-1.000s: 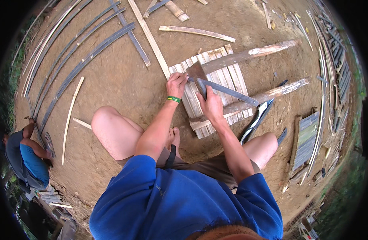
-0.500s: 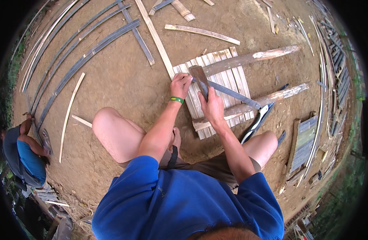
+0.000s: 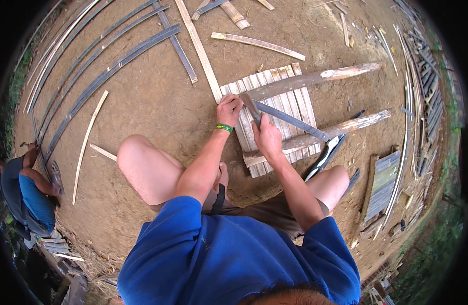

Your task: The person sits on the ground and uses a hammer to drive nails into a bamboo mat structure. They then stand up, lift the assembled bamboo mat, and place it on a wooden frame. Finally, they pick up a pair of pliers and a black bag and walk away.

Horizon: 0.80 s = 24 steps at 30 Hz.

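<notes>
My left hand (image 3: 229,110), a green band at its wrist, is closed at the upper left corner of a panel of pale wooden slats (image 3: 306,109). Whatever its fingertips pinch is too small to make out. In my right hand (image 3: 269,137) is a short, flat, brown tool (image 3: 251,108), its top end beside my left fingertips; its exact kind is unclear. Two rough wooden poles (image 3: 295,84) cross the slats. A hand saw (image 3: 295,122) with a grey blade and a black-and-white handle slants over the panel, its handle near my right knee.
Bare brown soil (image 3: 157,96) surrounds me. Long dark strips (image 3: 117,63) lie at the left, and a pale batten (image 3: 198,48) runs to the panel's corner. Another person (image 3: 33,193) crouches at far left. At right are a grey slatted panel (image 3: 382,180) and stacked poles (image 3: 432,86).
The brown tool has turned from showing its broad face to a narrower side, and my right hand has shifted slightly left and down. My left hand stays almost in place.
</notes>
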Each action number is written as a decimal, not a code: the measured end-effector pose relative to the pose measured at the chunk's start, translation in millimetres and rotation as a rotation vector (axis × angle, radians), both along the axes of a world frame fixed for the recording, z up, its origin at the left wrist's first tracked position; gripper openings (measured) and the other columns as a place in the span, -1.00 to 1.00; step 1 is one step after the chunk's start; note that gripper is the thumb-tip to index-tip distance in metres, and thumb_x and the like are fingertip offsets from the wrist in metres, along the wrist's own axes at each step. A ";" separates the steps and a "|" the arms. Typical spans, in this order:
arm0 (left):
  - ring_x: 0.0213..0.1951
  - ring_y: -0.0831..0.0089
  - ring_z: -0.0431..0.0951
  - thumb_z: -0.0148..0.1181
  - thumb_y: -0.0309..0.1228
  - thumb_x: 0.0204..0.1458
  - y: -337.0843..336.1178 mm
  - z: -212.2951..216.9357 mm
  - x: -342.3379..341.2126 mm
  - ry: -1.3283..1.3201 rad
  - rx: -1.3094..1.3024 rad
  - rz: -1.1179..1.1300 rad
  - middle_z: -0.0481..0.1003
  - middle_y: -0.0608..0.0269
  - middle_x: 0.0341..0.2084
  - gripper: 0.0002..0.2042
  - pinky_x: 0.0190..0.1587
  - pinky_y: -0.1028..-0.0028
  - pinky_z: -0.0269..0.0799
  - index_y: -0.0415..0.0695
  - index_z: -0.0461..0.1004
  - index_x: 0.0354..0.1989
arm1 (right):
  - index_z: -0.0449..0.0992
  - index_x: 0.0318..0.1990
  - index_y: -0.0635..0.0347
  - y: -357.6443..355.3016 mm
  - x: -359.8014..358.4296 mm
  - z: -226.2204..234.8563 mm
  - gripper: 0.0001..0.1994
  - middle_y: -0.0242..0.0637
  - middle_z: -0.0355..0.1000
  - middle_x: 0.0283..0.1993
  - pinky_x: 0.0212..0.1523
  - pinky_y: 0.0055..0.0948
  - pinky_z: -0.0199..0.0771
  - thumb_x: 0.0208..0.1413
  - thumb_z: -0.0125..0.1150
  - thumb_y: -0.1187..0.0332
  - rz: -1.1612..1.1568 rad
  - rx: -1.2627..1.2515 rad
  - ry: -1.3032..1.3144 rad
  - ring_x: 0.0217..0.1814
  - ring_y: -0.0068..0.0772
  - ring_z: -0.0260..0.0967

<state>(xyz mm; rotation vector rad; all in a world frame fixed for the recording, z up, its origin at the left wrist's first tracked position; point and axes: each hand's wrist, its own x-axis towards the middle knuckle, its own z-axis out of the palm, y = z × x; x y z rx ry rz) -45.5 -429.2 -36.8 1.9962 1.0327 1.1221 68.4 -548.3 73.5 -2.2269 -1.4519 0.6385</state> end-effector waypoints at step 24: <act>-0.28 0.19 0.55 0.29 -0.50 -0.05 4.8 9.8 0.1 0.097 -0.048 -0.060 0.58 0.11 -0.40 -0.83 -0.14 0.31 0.46 -0.14 0.67 -0.26 | 0.35 -0.03 0.35 -54.6 30.2 40.4 -0.65 0.29 0.45 -0.44 -0.30 0.11 0.40 0.15 0.20 0.28 -0.264 0.147 0.188 -0.31 0.38 0.44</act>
